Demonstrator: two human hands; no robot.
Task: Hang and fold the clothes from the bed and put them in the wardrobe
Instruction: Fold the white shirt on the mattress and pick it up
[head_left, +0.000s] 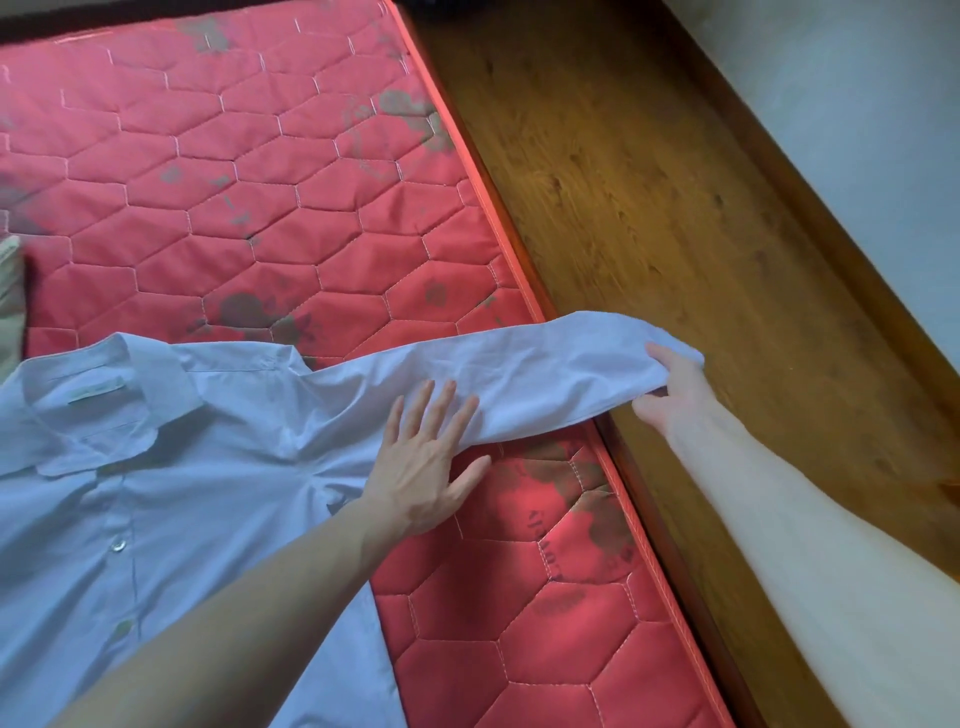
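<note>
While the pale blue shirt (156, 467) is lying flat on the red mattress (260, 208), the left hand (426, 462), fingers spread, is pressing its shoulder and the right hand (675, 389) is pinching the sleeve end (613, 353), likely needing to fold it across the shirt next.

Collar label (97, 393) inside the neck of the pale blue shirt (171, 483): pale strip, any print too faint to read. Mattress (291, 208), red quilted cover: dark printed lettering running up the panel near its right edge, by a dark blotch; characters blurred, not legible. No readable text, brand or number anywhere.
</note>
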